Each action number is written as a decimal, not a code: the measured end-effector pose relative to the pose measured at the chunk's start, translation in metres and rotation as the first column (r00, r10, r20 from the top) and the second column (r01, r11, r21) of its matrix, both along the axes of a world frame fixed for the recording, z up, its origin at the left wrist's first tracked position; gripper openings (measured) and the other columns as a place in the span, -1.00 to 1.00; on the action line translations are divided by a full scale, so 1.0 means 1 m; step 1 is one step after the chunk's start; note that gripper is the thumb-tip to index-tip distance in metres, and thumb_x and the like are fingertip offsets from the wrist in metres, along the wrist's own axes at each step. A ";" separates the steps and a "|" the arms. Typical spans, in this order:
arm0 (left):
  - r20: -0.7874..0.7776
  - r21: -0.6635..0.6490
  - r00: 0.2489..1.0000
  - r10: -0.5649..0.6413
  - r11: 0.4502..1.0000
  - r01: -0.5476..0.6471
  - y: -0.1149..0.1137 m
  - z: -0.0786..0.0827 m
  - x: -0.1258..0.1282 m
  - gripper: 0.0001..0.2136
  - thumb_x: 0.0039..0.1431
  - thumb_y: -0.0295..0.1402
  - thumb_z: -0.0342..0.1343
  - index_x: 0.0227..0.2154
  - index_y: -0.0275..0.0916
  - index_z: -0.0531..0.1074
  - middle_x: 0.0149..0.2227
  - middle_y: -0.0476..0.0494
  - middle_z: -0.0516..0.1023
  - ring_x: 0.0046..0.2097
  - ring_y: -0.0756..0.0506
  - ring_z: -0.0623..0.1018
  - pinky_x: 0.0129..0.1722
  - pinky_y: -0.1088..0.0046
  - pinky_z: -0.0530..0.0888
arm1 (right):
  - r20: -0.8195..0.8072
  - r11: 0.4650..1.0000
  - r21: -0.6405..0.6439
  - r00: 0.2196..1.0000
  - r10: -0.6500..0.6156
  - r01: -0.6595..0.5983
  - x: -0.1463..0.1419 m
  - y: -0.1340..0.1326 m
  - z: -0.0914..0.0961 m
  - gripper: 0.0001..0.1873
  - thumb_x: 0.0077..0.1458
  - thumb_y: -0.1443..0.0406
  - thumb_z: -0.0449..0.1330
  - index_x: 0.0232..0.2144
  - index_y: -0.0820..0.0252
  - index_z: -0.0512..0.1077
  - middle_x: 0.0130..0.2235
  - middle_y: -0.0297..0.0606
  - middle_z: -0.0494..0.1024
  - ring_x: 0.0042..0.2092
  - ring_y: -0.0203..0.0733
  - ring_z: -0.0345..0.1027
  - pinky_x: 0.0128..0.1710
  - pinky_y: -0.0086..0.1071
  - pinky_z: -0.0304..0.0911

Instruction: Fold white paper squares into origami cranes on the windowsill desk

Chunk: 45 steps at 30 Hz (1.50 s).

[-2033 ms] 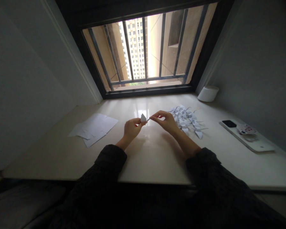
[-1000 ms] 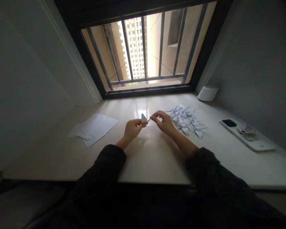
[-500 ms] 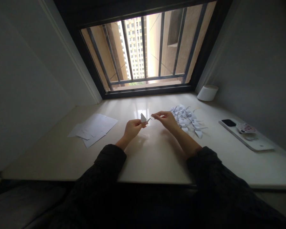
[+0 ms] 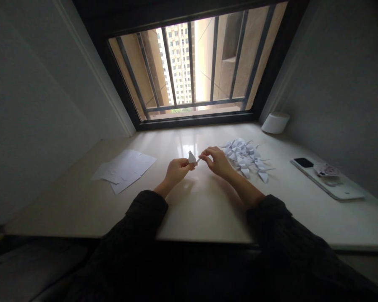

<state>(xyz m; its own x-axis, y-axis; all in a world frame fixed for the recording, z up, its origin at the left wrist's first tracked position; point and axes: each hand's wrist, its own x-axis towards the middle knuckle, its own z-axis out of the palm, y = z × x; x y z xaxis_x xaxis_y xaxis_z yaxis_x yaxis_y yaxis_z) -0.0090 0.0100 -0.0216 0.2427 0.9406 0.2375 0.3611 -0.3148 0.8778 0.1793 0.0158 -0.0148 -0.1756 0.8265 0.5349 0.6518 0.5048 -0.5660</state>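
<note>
A small white folded paper piece [image 4: 192, 157] is held above the cream countertop [image 4: 201, 209], between both hands. My left hand [image 4: 175, 171] pinches its lower left part with fingers closed. My right hand [image 4: 216, 161] pinches a thin point of the same paper on its right side, fingers curled. To the right of my right hand lies a pile of several finished white folded paper pieces [image 4: 246, 157]. A few flat white paper sheets [image 4: 124, 170] lie on the counter to the left of my left hand.
A white phone [image 4: 327, 182] with a round sticker lies near the right wall. A white round container [image 4: 275, 123] stands in the back right corner. A barred window [image 4: 193, 67] closes the back of the counter. Grey walls stand on both sides.
My right hand drew a little away to the right half a second ago and has now come back against the paper piece. My left hand has hardly moved.
</note>
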 end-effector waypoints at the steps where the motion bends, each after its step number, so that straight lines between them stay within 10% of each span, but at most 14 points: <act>1: 0.000 -0.001 1.000 0.000 1.000 0.000 0.000 0.000 0.001 -0.69 -0.01 -0.10 0.18 -0.40 -0.26 0.59 -0.45 -0.14 0.61 -0.37 -0.10 0.57 -0.36 0.46 0.42 | 0.011 1.000 0.001 1.000 -0.009 0.009 -0.001 0.000 -0.001 -0.81 0.14 0.24 0.12 -0.47 0.16 0.44 -0.35 -0.20 0.53 -0.23 -0.10 0.30 -0.15 -0.23 0.13; 10: 0.010 -0.025 1.000 0.000 1.000 0.000 -0.002 0.002 0.001 -0.67 -0.02 -0.07 0.18 -0.40 -0.27 0.59 -0.45 -0.15 0.60 -0.37 -0.09 0.56 -0.37 0.46 0.40 | -0.012 0.999 0.003 0.999 -0.033 0.034 -0.005 0.000 -0.005 -0.79 0.13 0.24 0.10 -0.48 0.17 0.44 -0.36 -0.19 0.53 -0.24 -0.09 0.31 -0.17 -0.22 0.15; 18: 0.062 -0.104 0.995 0.083 0.992 -0.076 -0.004 0.011 0.000 -0.68 -0.08 -0.09 0.22 -0.44 -0.28 0.58 -0.49 -0.15 0.59 -0.43 -0.06 0.53 -0.45 0.49 0.35 | -0.500 0.977 -0.206 0.863 -0.066 -0.045 -0.003 0.004 0.002 -0.65 0.01 0.04 0.18 -0.33 0.18 0.55 -0.34 -0.22 0.59 -0.32 -0.18 0.41 -0.34 -0.34 0.25; 28: 0.061 0.022 0.992 -0.109 0.994 0.107 -0.002 0.003 -0.001 -0.70 -0.02 -0.13 0.21 -0.33 -0.25 0.58 -0.39 -0.16 0.61 -0.30 -0.13 0.58 -0.32 0.43 0.45 | -0.562 0.901 -0.333 0.826 0.048 -0.279 -0.012 -0.004 0.000 -0.68 -0.18 0.07 0.32 -0.45 0.18 0.58 -0.40 -0.22 0.62 -0.29 -0.14 0.46 -0.22 -0.31 0.29; 45: 0.321 -0.079 0.931 0.173 0.985 -0.155 -0.003 0.014 0.001 -0.72 -0.08 -0.13 0.24 -0.40 -0.25 0.54 -0.41 -0.11 0.59 -0.34 -0.05 0.55 -0.41 0.49 0.42 | -0.467 0.906 -0.323 0.879 0.101 -0.275 -0.016 -0.008 0.003 -0.66 -0.09 0.03 0.25 -0.47 0.20 0.53 -0.42 -0.22 0.59 -0.35 -0.19 0.42 -0.35 -0.36 0.24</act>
